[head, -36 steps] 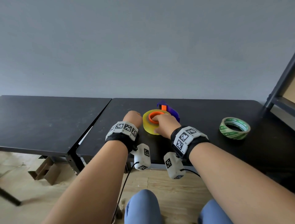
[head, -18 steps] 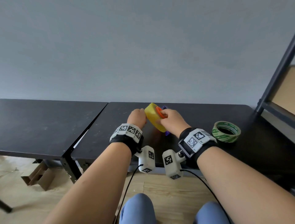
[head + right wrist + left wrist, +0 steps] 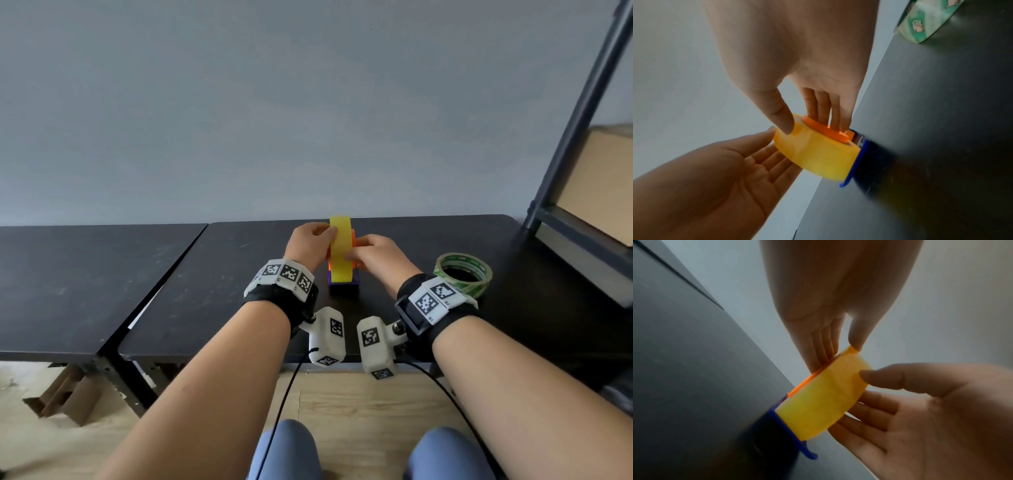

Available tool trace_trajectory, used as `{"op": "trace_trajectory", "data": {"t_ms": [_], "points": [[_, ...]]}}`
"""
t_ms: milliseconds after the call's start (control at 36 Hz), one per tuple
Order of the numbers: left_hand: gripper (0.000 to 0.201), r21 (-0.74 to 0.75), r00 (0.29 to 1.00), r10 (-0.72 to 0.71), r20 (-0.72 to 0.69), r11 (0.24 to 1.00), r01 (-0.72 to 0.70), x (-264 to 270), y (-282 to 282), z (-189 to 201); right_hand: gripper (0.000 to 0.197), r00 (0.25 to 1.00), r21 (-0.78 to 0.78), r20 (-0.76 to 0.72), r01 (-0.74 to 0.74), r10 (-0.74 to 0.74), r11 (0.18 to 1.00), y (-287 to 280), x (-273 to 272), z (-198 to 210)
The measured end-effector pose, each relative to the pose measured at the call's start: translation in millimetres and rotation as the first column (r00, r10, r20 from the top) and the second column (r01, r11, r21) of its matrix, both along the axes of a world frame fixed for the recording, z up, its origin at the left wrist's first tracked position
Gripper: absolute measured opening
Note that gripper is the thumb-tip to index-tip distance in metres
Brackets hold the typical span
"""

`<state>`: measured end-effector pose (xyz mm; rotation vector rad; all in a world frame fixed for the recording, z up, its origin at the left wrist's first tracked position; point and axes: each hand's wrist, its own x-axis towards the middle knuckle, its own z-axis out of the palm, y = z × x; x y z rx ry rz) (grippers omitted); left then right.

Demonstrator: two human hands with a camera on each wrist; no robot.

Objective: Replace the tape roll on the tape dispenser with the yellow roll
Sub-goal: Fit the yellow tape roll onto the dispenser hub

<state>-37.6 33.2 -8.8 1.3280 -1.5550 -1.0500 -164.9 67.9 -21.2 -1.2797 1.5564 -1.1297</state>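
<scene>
Head view shows the yellow roll (image 3: pixel 340 253) upright on edge over the blue tape dispenser (image 3: pixel 343 285) on the dark surface (image 3: pixel 212 274). Left hand (image 3: pixel 308 245) and right hand (image 3: pixel 378 260) both pinch it, thumbs on the rim, fingers against the flanks. Light, stiff, probably slick; hold by the orange hub (image 3: pixel 825 130).

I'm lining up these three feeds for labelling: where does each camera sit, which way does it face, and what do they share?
Head: worn on the head, faces forward and down at the black table; both forearms, left hand, right hand and knees show.
Left wrist: looks along the left hand at the yellow roll; the right hand enters too.
Right wrist: looks along the right hand; the left hand enters below.
Shared: all see the yellow roll over the blue dispenser; head and right wrist also see the green roll.
</scene>
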Motion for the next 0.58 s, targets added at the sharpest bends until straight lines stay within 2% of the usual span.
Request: {"op": "trace_trajectory", "data": {"t_ms": [167,333,500,583], "points": [[0.032,0.001,0.999,0.023,-0.026,1.0,-0.023,-6.5,-6.7,-5.7,0.011,0.995,0.028,0.095,0.008,-0.011,1.0,-1.9,-6.2,3.5],[0.033,0.072,0.991,0.007,-0.136,0.997,0.003,-0.4,-4.1,-4.1,0.032,0.998,0.057,0.033,0.048,-0.05,0.997,-2.7,2.3,9.2],[0.047,0.118,0.978,-0.083,-0.19,0.987,0.106,4.8,1.3,-3.4,0.015,0.998,0.052,0.026,0.054,-0.055,0.997,-0.8,4.4,8.4],[0.041,0.102,0.971,-0.109,-0.211,0.986,0.133,5.7,3.0,-3.4,0.029,0.997,0.053,0.039,0.058,-0.06,0.997,0.7,4.7,7.0]]}}
